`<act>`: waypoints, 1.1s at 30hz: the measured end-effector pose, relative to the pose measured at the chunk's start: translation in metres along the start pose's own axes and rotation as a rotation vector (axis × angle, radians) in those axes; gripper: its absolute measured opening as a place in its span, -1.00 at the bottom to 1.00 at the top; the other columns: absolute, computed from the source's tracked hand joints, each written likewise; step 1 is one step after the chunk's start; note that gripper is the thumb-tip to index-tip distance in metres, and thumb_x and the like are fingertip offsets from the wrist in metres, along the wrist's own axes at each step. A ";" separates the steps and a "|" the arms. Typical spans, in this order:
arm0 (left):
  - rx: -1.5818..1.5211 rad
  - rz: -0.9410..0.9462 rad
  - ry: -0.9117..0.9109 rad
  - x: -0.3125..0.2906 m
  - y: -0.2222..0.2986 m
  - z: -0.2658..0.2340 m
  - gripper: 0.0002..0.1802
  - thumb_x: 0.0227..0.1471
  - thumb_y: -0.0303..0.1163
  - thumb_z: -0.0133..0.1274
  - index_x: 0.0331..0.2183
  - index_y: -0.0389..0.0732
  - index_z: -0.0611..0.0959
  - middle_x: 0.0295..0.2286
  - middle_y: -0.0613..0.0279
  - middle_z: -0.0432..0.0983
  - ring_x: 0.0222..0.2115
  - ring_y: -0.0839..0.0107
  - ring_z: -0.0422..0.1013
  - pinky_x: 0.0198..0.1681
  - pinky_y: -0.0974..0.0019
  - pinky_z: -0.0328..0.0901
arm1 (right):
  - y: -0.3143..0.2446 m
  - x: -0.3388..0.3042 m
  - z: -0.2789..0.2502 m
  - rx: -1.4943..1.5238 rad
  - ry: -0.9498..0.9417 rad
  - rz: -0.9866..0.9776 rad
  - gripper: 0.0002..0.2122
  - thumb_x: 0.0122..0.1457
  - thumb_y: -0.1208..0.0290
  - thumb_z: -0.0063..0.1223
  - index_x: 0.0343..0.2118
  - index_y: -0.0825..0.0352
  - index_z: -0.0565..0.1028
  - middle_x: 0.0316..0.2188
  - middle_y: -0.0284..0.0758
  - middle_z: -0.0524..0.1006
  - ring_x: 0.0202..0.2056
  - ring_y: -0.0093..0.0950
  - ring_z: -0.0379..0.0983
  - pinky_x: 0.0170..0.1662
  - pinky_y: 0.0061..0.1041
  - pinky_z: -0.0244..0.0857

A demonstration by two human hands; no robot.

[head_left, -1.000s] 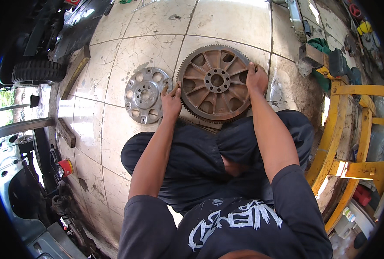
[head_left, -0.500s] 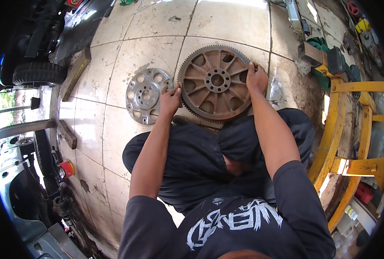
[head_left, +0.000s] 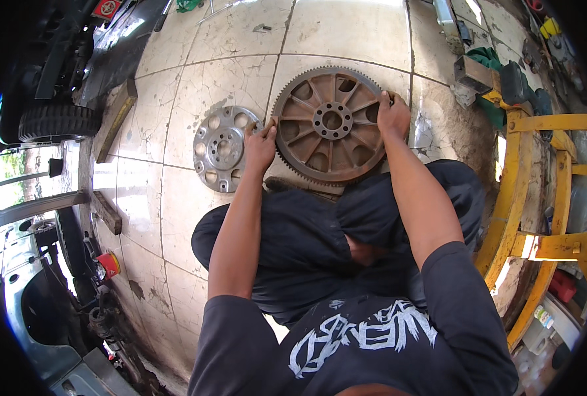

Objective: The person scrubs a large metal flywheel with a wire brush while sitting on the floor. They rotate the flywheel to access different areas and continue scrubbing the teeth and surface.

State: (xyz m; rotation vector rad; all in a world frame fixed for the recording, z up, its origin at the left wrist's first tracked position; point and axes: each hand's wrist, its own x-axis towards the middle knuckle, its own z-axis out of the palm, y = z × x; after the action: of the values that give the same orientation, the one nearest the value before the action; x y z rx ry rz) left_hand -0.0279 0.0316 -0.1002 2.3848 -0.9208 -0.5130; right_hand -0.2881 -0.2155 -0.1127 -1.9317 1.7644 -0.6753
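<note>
Head view shows a large rust-brown spoked metal wheel with a toothed rim [head_left: 333, 142] just in front of the person's crossed legs, over the cream tiled floor [head_left: 174, 132]; whether it rests fully flat cannot be told. The right hand [head_left: 393, 117] grips its right edge, fingers curled at the rim. The left hand [head_left: 261, 145] has its fingers partly bent at the opposite edge, one seeming to meet the teeth; how firmly it holds cannot be told. Beside it lies a smaller silver metal disc with round holes [head_left: 213, 142], partly covered by that hand. The step in hand looks like steadying the wheel from both sides; turning or lifting it would call for a firmer left hold.
</note>
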 end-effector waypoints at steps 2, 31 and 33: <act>-0.098 -0.047 -0.026 -0.005 -0.007 0.002 -0.55 0.36 0.02 0.00 0.17 0.18 0.68 0.22 -0.28 0.40 0.39 -0.10 0.07 0.43 -0.01 0.01 | -0.001 -0.001 0.000 -0.024 -0.008 0.009 -0.53 0.37 -0.01 -0.01 -0.02 0.36 0.63 -0.06 0.03 0.64 0.01 0.02 0.56 0.12 -0.03 0.40; 0.134 -0.108 0.353 0.033 0.051 0.006 -0.45 -0.01 0.16 0.37 -0.05 0.08 0.82 0.19 -0.18 0.40 0.26 -0.04 0.25 0.32 0.01 0.17 | -0.011 -0.005 -0.002 -0.068 -0.042 0.030 -0.52 0.37 -0.02 0.01 -0.08 0.37 0.66 -0.07 -0.03 0.64 0.01 0.00 0.54 0.11 -0.07 0.41; 0.150 -0.068 0.388 0.021 0.051 0.011 -0.39 0.01 0.14 0.37 0.07 0.11 0.76 0.20 -0.16 0.38 0.28 -0.03 0.24 0.33 0.02 0.16 | -0.008 -0.003 -0.002 -0.078 -0.031 0.017 -0.52 0.36 -0.02 0.01 -0.08 0.38 0.66 -0.07 -0.02 0.64 0.00 0.00 0.54 0.11 -0.07 0.41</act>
State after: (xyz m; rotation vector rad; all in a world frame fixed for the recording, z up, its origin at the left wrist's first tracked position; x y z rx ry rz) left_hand -0.0442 -0.0191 -0.0824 2.5311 -0.7259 0.0017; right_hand -0.2834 -0.2115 -0.1062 -1.9644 1.8114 -0.5762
